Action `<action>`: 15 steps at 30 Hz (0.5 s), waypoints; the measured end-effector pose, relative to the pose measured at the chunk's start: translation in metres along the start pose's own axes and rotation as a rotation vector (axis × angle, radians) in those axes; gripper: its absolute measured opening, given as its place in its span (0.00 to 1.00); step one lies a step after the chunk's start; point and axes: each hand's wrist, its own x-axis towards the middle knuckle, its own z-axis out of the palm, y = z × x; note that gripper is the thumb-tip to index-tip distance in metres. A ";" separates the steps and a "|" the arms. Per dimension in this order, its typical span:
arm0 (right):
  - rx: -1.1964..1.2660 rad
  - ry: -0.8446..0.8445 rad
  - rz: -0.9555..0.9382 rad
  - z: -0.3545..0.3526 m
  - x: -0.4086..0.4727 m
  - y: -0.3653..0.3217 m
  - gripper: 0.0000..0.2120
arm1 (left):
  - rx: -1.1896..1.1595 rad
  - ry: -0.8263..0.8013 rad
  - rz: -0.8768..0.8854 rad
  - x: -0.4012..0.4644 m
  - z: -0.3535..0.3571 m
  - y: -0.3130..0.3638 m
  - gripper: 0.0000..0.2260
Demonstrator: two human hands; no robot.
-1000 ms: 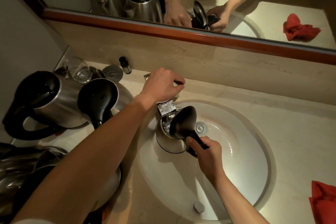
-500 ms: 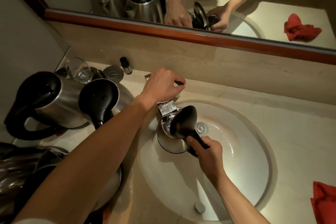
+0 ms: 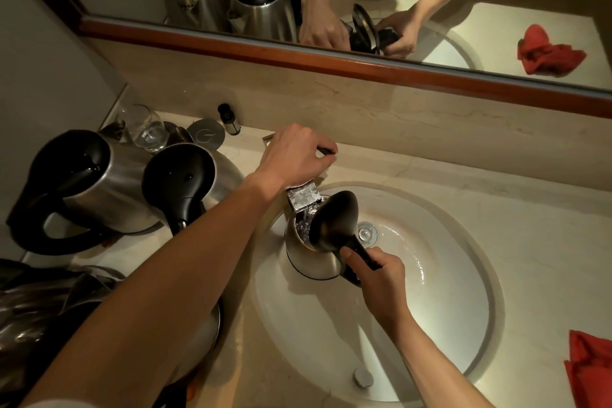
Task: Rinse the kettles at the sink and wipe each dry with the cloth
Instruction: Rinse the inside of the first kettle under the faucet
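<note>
Right hand (image 3: 381, 278) grips the black handle of a steel kettle (image 3: 309, 258), lid up, held in the sink (image 3: 447, 325) under the tap (image 3: 303, 197); water runs into it. Left hand (image 3: 294, 156) curls over the tap lever. Two more kettles (image 3: 109, 185) stand on the table at left. Red cloth (image 3: 591, 371) lies at the right edge.
</note>
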 end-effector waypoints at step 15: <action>0.037 0.016 0.002 0.000 0.000 -0.007 0.24 | 0.000 0.018 0.004 0.000 0.000 0.001 0.08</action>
